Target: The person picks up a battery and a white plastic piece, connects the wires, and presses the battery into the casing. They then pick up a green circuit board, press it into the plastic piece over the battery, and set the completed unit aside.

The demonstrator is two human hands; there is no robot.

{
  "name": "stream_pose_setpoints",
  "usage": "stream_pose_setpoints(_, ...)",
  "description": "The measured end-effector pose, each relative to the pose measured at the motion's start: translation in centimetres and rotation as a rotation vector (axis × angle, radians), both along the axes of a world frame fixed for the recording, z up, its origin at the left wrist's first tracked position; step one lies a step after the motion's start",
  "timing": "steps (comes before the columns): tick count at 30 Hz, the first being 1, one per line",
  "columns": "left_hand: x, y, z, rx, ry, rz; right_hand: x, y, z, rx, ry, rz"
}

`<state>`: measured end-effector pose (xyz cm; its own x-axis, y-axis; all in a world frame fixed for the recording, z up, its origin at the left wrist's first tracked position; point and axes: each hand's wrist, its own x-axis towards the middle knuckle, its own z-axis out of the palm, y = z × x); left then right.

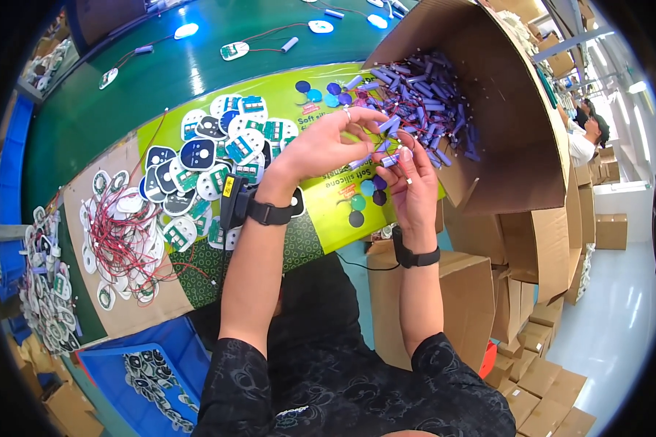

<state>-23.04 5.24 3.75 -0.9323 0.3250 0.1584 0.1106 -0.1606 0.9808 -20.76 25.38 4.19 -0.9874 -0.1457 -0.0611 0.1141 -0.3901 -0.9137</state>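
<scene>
My left hand (326, 146) is over the green-yellow printed sheet at the front of the cardboard box, its fingers curled around small purple cylindrical batteries (390, 124) with thin leads. Close by on the right, my right hand (415, 191) has thumb and fingers closed on a battery lead; a small white connector (408, 181) shows at the fingers. Another purple battery (390, 160) lies between the two hands. How many batteries the fingers hold is hard to make out. Beyond the hands, a heap of wired purple batteries (434, 102) fills the tipped box (514, 109).
Left of my left forearm lie piled round-cornered circuit boards (197, 154) and a tangle of red-wired white discs (124, 233). A green conveyor belt (153, 84) at the back carries wired boards with batteries. A blue bin (102, 364) and stacked cartons (543, 375) stand below.
</scene>
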Motion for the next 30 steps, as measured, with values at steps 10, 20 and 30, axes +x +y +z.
stream_pose_setpoints(10, -0.3, 0.2, -0.7, -0.079, -0.074, -0.101, 0.4, -0.9, -0.8, 0.067, 0.051, -0.037)
stream_pose_setpoints(20, -0.7, 0.1, -0.9, 0.089, -0.120, -0.011, 0.4, -0.3, -1.4, 0.009, 0.081, -0.023)
stream_pose_setpoints(30, -0.4, -0.1, -0.7, 0.103, -0.106, -0.064, -0.5, -0.3, -1.6, -0.141, -0.038, 0.189)
